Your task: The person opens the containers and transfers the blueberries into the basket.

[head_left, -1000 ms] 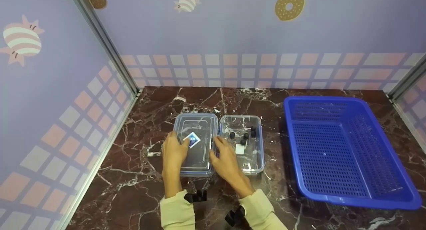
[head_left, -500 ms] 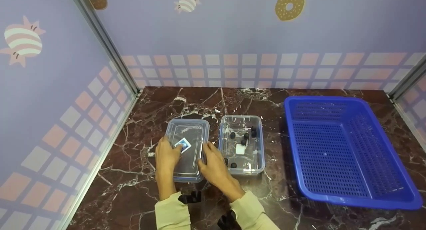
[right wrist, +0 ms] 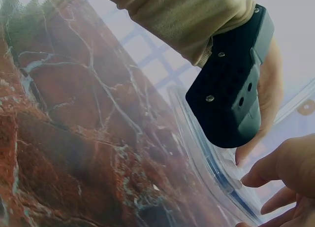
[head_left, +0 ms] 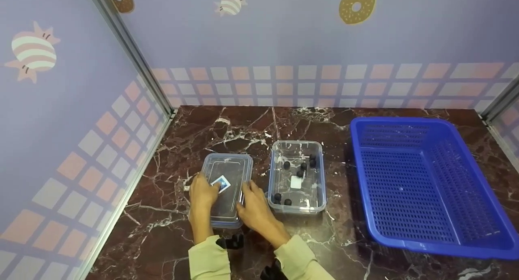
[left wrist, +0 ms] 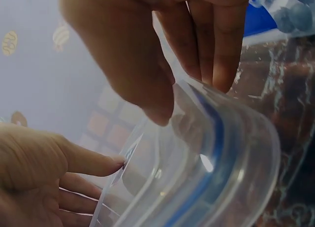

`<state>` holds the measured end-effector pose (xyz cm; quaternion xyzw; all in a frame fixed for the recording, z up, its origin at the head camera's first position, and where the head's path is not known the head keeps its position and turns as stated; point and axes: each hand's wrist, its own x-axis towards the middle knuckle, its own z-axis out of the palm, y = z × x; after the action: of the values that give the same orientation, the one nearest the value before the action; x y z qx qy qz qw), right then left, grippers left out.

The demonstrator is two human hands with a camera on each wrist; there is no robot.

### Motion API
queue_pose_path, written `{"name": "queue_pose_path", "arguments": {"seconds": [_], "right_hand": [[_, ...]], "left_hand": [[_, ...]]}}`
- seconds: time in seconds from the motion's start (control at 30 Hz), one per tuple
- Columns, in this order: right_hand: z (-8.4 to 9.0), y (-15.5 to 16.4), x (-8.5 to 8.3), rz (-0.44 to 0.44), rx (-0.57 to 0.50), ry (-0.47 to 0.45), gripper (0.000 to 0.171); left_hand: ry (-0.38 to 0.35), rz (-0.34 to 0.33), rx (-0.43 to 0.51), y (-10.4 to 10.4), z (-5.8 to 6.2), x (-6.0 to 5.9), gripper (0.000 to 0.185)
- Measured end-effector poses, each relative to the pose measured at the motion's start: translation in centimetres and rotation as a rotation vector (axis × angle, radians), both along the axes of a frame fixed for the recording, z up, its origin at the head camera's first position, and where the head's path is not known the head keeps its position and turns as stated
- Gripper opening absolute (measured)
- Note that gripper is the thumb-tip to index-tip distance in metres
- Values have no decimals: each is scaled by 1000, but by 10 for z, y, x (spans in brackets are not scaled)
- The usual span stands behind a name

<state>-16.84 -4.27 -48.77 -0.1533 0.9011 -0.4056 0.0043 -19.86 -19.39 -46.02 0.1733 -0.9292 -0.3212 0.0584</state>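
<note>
Both my hands, left hand (head_left: 204, 193) and right hand (head_left: 252, 207), grip the clear lid (head_left: 227, 187). Slippery plastic; risk: it knocks the open container (head_left: 297, 176), scattering dark berries (head_left: 300, 166).

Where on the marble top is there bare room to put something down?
Bare marble table lies behind both boxes up to the back wall, and along the front edge right of the sleeves. The blue basket is empty too. It is crowded between the lid, held by left hand and right hand, and the clear box.
</note>
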Motion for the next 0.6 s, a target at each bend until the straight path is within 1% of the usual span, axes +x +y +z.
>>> {"name": "queue_pose_path", "arguments": {"seconds": [0.13, 0.27, 0.33, 0.5, 0.6], "right_hand": [[-6, -3, 0, -2, 13, 1, 59], [-11, -5, 0, -2, 14, -18, 59], [-12, -5, 0, -1, 13, -37, 60], [-16, -5, -1, 5, 20, -45, 59], [-18, -6, -2, 9, 33, -39, 58]], "left_hand": [[-42, 5, 6, -3, -7, -1, 55], [-56, 7, 1, -4, -13, -1, 52], [-68, 4, 3, -4, -15, -2, 55], [-75, 4, 10, -4, -20, -1, 59], [-69, 9, 7, -4, -23, -2, 53]]}}
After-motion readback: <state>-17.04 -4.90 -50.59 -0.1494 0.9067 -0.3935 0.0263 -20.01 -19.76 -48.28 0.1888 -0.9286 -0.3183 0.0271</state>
